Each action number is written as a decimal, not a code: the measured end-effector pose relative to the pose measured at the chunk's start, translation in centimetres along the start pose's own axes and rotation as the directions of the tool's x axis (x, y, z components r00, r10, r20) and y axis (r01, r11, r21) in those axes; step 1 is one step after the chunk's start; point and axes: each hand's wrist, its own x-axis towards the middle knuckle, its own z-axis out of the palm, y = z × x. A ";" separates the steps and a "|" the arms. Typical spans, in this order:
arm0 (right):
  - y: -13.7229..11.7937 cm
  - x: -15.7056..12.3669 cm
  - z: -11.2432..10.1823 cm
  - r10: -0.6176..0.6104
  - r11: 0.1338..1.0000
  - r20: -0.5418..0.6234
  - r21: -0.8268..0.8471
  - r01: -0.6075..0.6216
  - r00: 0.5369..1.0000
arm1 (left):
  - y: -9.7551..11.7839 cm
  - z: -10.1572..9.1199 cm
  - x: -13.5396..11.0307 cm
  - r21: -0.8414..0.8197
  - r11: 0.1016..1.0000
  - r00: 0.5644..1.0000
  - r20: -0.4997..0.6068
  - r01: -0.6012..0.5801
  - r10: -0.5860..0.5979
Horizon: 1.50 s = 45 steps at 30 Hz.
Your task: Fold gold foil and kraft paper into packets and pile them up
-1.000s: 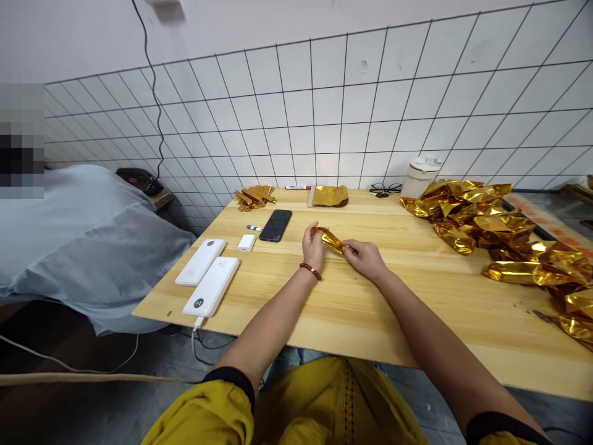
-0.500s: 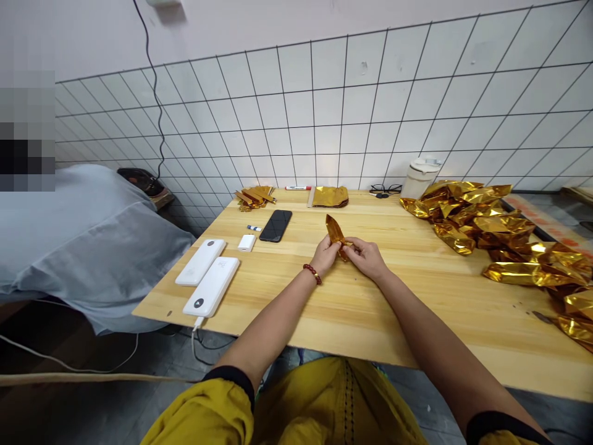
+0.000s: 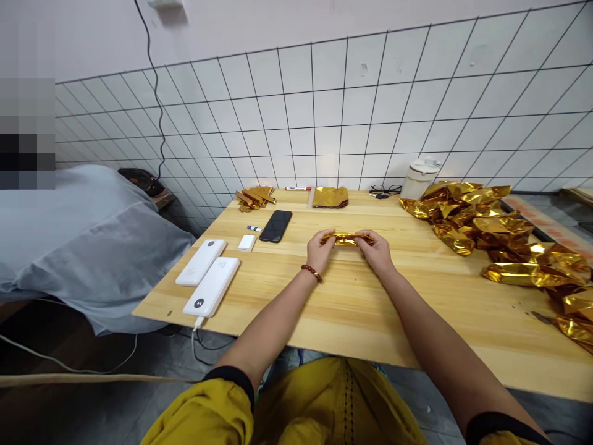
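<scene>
A folded piece of shiny gold foil paper (image 3: 345, 239) lies crosswise between my two hands, above the middle of the wooden table (image 3: 296, 296). My left hand (image 3: 320, 248), with a red bead bracelet at the wrist, pinches its left end. The right end is gripped by the fingers of my right hand (image 3: 376, 251). Fingers cover both ends of the foil. Straight ahead, near the back edge, sits a flat stack of gold foil sheets (image 3: 330, 197). A large heap of folded gold foil pieces (image 3: 491, 222) spreads along the table's right side.
A black phone (image 3: 276, 226), a white charger (image 3: 246, 243) and two white power banks (image 3: 212, 287) lie to the left. Gold strips (image 3: 254, 198), a marker (image 3: 298, 188), glasses (image 3: 386, 188) and a white jug (image 3: 419, 178) line the back. A cloth-covered shape (image 3: 92, 235) stands at far left.
The gold foil piece has turned from pointing away from me to lying crosswise. My hands have moved apart to its two ends and slightly farther from me.
</scene>
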 end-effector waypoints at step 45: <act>0.4 0.5 -0.1 0.031 0.983 0.100 0.174 -0.049 0.994 | -0.2 -0.1 -0.3 0.073 0.967 0.966 0.101 -0.244 0.236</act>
